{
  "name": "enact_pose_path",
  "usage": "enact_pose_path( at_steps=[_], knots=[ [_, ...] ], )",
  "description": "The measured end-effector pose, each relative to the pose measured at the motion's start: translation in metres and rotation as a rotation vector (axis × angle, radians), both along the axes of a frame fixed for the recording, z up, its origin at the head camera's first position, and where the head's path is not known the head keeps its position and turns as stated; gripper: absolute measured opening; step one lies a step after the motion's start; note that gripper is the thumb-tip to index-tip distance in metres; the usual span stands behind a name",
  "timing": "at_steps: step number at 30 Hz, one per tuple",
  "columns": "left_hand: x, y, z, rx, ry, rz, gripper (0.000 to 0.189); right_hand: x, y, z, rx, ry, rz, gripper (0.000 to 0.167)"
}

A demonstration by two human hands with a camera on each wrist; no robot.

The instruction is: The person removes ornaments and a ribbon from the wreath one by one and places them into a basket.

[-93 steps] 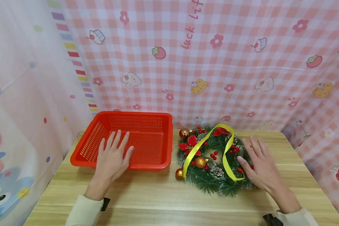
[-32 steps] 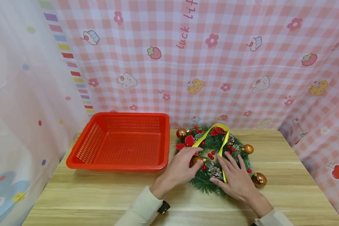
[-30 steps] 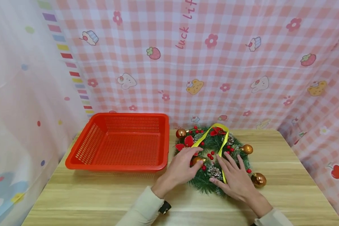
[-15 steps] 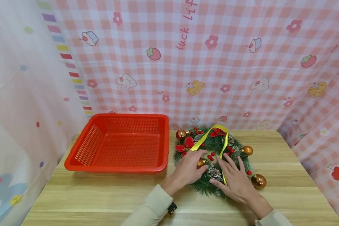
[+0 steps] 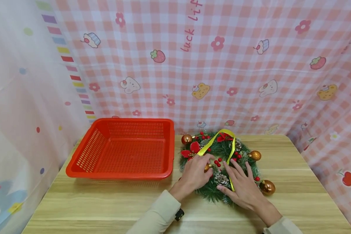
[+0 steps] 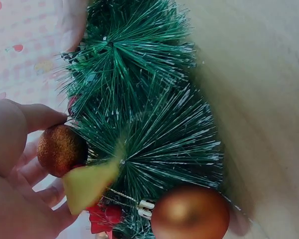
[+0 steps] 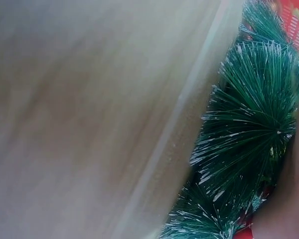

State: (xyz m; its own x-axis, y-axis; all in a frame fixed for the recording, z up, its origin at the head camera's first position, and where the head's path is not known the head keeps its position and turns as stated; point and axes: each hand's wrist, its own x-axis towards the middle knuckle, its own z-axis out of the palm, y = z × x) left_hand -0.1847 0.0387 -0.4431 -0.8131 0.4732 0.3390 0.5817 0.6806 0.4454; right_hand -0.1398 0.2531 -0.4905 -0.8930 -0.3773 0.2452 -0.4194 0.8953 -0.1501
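A green Christmas wreath lies flat on the table, decked with red flowers, berries, pine cones and gold balls. Across it loops a yellow ribbon. My left hand curves its fingers over the wreath's left side. In the left wrist view, a glittery gold ball sits between thumb and fingers, beside a bit of ribbon; whether they press on it is unclear. My right hand rests on the lower right of the wreath, fingers mostly straight and spread, beside the ribbon. Its fingertips are out of the right wrist view.
To the left stands a red perforated plastic basket with nothing inside. A shiny copper ball hangs off the wreath's right side onto the wooden table. Behind the table hangs a pink checked curtain.
Both hands have come from apart, the left over the basket, onto the wreath. Lately the left hand has shifted slightly right along it; the right hand has stayed in place.
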Motion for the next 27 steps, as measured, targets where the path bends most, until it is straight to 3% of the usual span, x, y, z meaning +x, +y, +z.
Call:
enact_pose_path(
  at_steps=[5, 16, 27],
  knots=[
    [-0.004, 0.001, 0.001, 0.023, 0.019, 0.016, 0.032, 0.001, 0.001, 0.001, -0.018, -0.015, 0.006, 0.076],
    [-0.011, 0.005, 0.001, 0.035, -0.047, 0.008, 0.032, 0.002, 0.0, 0.003, -0.019, -0.035, 0.006, 0.073],
    [-0.021, 0.01, 0.0, 0.07, -0.026, -0.01, 0.029, 0.002, 0.001, 0.002, -0.021, -0.022, 0.007, 0.072]
  ],
)
